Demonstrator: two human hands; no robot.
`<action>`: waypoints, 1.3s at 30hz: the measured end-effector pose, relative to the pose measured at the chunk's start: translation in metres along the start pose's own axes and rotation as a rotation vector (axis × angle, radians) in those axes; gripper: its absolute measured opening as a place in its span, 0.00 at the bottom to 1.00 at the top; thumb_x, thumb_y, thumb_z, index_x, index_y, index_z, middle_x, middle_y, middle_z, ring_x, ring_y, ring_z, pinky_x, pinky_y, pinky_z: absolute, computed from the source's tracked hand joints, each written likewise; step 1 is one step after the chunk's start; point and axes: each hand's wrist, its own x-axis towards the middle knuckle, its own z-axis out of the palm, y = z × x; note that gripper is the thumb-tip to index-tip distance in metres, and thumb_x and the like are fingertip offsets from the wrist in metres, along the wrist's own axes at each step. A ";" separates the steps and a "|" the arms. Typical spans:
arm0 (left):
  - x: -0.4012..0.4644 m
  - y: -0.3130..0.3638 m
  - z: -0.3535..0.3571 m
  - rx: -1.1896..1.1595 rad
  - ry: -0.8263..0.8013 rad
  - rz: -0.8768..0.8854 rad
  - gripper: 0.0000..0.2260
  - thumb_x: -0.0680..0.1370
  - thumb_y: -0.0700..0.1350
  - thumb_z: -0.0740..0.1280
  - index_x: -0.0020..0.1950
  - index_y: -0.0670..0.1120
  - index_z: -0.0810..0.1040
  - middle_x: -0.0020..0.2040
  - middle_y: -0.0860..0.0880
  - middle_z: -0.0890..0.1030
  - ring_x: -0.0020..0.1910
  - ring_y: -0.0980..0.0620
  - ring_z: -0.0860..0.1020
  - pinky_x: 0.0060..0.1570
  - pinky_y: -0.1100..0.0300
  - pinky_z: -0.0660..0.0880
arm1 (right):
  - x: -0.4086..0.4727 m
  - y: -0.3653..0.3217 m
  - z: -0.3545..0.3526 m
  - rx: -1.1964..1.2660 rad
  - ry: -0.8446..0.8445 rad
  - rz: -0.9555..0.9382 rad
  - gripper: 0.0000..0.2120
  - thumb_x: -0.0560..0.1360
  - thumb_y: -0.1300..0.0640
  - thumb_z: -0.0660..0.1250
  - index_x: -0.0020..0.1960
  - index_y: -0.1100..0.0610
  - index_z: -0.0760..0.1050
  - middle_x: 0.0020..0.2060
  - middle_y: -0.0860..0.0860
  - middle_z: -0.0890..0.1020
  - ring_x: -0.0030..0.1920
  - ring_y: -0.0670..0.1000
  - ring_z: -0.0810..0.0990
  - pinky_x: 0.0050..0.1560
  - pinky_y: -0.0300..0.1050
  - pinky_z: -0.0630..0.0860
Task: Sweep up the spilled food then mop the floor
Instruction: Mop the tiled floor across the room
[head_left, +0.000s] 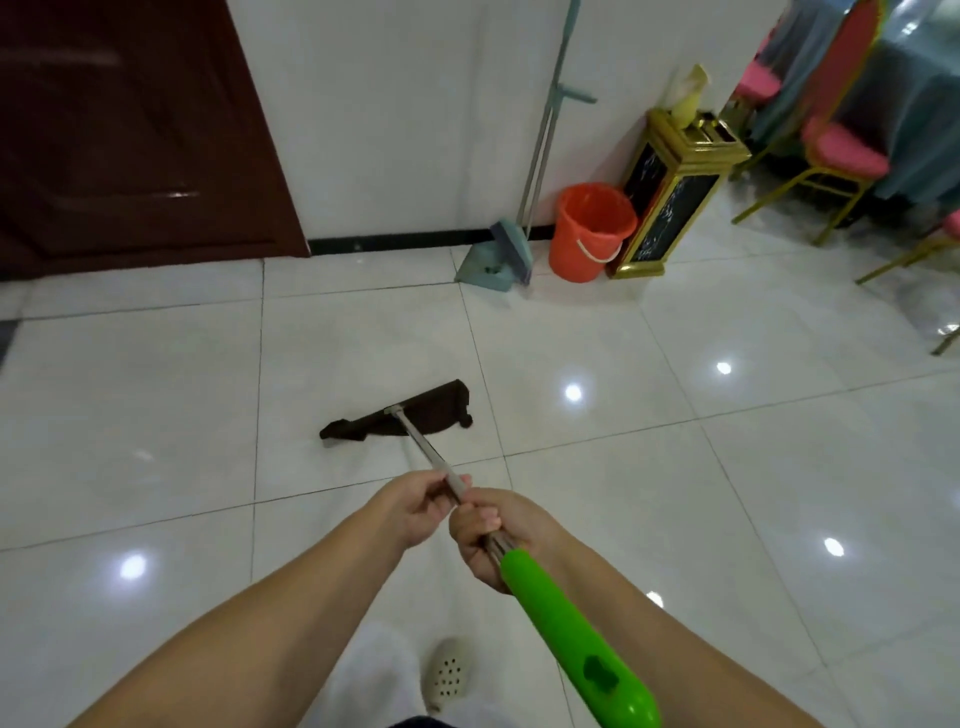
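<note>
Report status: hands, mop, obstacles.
Left hand and right hand both grip the mop shaft. Dark mop head flat on tile floor. Nothing blocking nearby tiles.

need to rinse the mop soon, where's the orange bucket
In the head view the orange bucket stands on the floor by the white wall, upper right of centre, between the broom and dustpan and the gold-trimmed bin.

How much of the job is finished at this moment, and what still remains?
Sweeping looks done: broom and dustpan stand at the wall, and no food shows on the floor. Mopping is in hand: both hands, left and right, grip the mop. How much floor remains is unclear.
</note>
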 end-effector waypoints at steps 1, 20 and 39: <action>0.006 0.011 0.003 -0.012 0.004 0.005 0.12 0.83 0.36 0.53 0.43 0.33 0.70 0.43 0.36 0.75 0.41 0.46 0.75 0.64 0.53 0.67 | 0.004 -0.008 0.011 -0.005 -0.001 0.003 0.11 0.80 0.66 0.56 0.41 0.57 0.70 0.18 0.52 0.65 0.12 0.45 0.63 0.12 0.31 0.61; 0.103 0.310 0.052 0.007 -0.068 0.017 0.11 0.80 0.29 0.54 0.41 0.33 0.71 0.40 0.37 0.75 0.40 0.45 0.76 0.57 0.52 0.70 | 0.138 -0.169 0.262 0.196 -0.016 0.057 0.06 0.74 0.68 0.59 0.40 0.67 0.72 0.20 0.53 0.65 0.13 0.48 0.65 0.12 0.35 0.65; 0.216 0.540 0.182 -0.082 -0.015 0.110 0.10 0.81 0.32 0.56 0.42 0.34 0.72 0.38 0.37 0.78 0.33 0.46 0.81 0.55 0.56 0.71 | 0.229 -0.389 0.435 0.139 -0.114 0.127 0.08 0.68 0.70 0.62 0.47 0.65 0.71 0.19 0.55 0.67 0.13 0.49 0.66 0.11 0.37 0.66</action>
